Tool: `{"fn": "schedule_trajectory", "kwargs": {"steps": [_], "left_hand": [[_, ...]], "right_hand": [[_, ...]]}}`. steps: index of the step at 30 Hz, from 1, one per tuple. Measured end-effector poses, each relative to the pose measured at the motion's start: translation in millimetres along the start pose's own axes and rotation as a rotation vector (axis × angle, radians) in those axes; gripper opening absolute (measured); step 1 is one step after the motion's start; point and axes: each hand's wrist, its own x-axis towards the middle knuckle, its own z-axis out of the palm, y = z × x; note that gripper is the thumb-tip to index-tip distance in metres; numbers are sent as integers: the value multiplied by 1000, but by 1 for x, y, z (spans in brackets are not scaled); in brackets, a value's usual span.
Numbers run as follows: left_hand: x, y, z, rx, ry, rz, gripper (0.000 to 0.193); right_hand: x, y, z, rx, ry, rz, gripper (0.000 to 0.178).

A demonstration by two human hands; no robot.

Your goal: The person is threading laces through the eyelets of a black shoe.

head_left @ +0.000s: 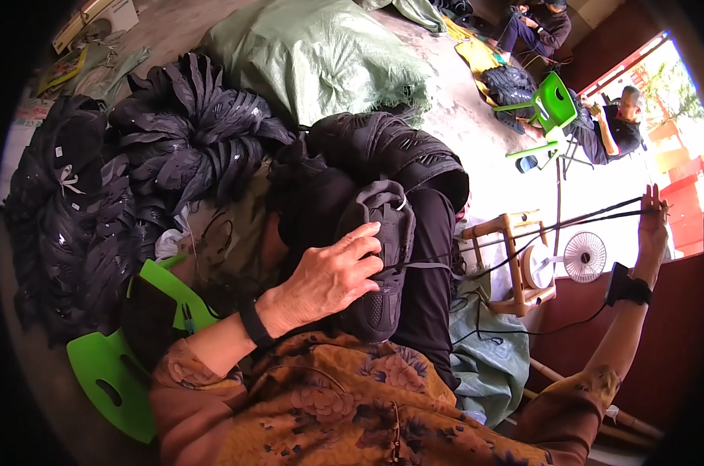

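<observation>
A black shoe upper (377,311) lies across my dark-trousered lap, its opening turned away from me. My left hand (332,272) grips it from the left side, fingers bent over its middle. Long black laces (550,228) run taut from the shoe upper out to the right. At their far end is my right hand (653,221), raised with the arm stretched wide; the laces pass between its fingers. Further black uppers (391,147) are heaped over my knees beyond the one I hold.
Bundles of black uppers (197,116) lie on the floor at left. A green sack (321,62) stands ahead. Near my right arm are a bamboo stool (511,264) and a small fan (585,257). Green chairs (555,102) and two seated people (612,128) are around.
</observation>
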Motion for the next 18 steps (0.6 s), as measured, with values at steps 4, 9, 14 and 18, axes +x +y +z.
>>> {"fn": "schedule_trajectory", "kwargs": {"steps": [4, 9, 14, 18], "left_hand": [[3, -5, 17, 67, 40, 41, 19], [-2, -2, 15, 87, 78, 0, 16], [2, -5, 9, 102, 26, 82, 17], [-2, 0, 6, 65, -12, 21, 12]], "right_hand": [[-1, -76, -82, -3, 124, -136, 19], [-14, -13, -56, -33, 144, 3, 24], [-25, -41, -23, -436, 427, -224, 29], [-28, -79, 5, -246, 656, -388, 24]]}}
